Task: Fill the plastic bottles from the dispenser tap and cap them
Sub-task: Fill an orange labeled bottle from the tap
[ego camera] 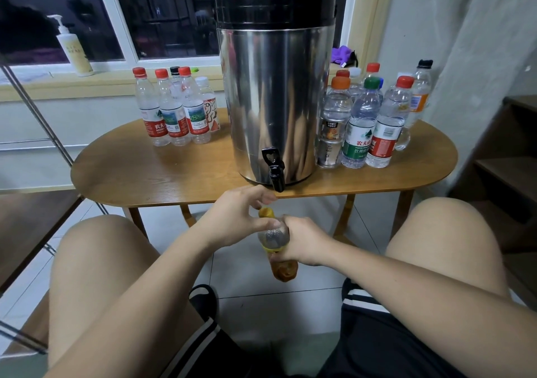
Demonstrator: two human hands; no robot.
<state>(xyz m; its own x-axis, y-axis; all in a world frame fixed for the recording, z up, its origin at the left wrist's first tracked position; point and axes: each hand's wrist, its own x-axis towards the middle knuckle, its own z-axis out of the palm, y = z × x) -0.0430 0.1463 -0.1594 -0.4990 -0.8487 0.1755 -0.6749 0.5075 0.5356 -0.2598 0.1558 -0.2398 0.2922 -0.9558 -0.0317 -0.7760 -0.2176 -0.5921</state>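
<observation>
Left hand (pixel 238 218) curls fingers and thumb round the orange cap (pixel 266 212); just right of that grip the bottle (pixel 274 236) sits tilted below the tap (pixel 275 174) — its body clamped in the right hand (pixel 302 242), fingers wrapped round it

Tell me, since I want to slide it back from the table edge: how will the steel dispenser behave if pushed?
The steel dispenser probably resists: it is large beside the bottles, and heavy if filled, which its opaque wall hides. Tall on a flat base, it could tip if pushed high. Its polished wall looks slippery to grip.
</observation>
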